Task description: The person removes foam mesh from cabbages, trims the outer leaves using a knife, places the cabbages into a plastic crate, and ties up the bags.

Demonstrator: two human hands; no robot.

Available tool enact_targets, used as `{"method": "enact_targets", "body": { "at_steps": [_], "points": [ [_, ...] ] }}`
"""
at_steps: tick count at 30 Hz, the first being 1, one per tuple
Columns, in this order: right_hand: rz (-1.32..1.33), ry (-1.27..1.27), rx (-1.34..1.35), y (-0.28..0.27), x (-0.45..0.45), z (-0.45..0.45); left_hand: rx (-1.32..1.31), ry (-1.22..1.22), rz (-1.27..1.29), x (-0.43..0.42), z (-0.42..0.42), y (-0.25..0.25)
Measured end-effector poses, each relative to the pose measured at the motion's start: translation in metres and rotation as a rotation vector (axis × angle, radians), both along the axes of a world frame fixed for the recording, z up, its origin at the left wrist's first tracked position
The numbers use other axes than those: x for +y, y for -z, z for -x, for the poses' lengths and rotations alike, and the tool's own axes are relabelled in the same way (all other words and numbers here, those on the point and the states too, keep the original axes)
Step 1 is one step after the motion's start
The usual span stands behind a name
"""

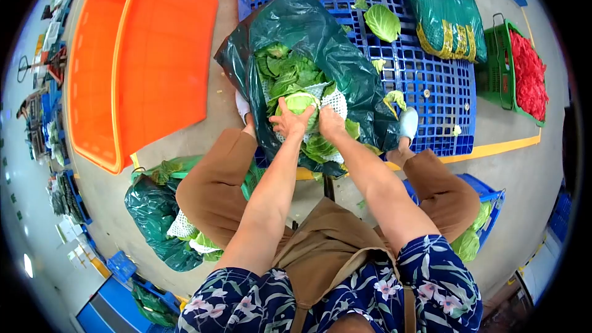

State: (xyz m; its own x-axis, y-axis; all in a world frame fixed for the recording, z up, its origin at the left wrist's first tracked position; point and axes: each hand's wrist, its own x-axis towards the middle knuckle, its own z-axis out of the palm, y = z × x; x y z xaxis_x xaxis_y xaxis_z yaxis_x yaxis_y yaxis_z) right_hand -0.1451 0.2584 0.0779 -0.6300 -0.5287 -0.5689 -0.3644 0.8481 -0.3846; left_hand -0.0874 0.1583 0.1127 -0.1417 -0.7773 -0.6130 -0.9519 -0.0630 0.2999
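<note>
A pale green cabbage [300,102] lies among loose outer leaves in a big dark green plastic bag [345,55], opened out between my feet. My left hand [291,121] grips the cabbage from its near left side, fingers spread over it. Just to the right, my right hand [332,121] is closed on a white foam net sleeve [337,102], its fingertips partly hidden. More foam netting shows around the cabbage. Dark green leaves [290,69] fill the bag's mouth beyond both hands.
An orange bin [166,55] stands at left. Under the bag is a blue pallet [431,95] with a loose leaf [382,23] and a full green sack [444,6]. A green crate [498,68] holds red material. A blue crate [493,200] with leaves sits by my right knee.
</note>
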Motion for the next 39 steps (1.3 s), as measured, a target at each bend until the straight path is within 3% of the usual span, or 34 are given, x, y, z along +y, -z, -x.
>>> {"method": "enact_targets", "body": {
  "at_steps": [3,7,18,22,25,27,30,34,39],
  "points": [
    [0.08,-0.104,0.006,-0.01,0.007,-0.012,0.023,0.006,-0.048,-0.012,-0.001,0.0],
    [-0.11,0.141,-0.097,-0.02,0.008,-0.027,0.061,0.036,-0.071,-0.021,-0.005,0.014],
    [0.045,-0.094,0.062,0.021,0.006,-0.01,-0.004,-0.021,-0.035,-0.016,0.006,0.004],
    [-0.011,0.088,-0.008,0.004,0.027,-0.038,0.062,0.012,-0.124,-0.031,0.001,0.008],
    [0.0,0.015,-0.006,0.014,0.015,-0.023,0.098,-0.026,-0.14,-0.026,-0.013,0.007],
    [-0.072,0.052,-0.045,0.023,-0.006,-0.013,0.321,-0.011,-0.163,-0.036,-0.04,0.034],
    [-0.001,-0.068,-0.095,0.041,0.01,0.0,0.587,-0.186,-0.43,-0.044,-0.068,0.009],
    [0.028,0.106,-0.135,0.026,0.023,-0.001,0.877,-0.306,-0.619,-0.054,-0.098,0.0],
    [0.058,0.001,-0.055,-0.036,0.058,-0.012,1.108,-0.431,-0.867,-0.063,-0.127,0.011]
  ]
}}
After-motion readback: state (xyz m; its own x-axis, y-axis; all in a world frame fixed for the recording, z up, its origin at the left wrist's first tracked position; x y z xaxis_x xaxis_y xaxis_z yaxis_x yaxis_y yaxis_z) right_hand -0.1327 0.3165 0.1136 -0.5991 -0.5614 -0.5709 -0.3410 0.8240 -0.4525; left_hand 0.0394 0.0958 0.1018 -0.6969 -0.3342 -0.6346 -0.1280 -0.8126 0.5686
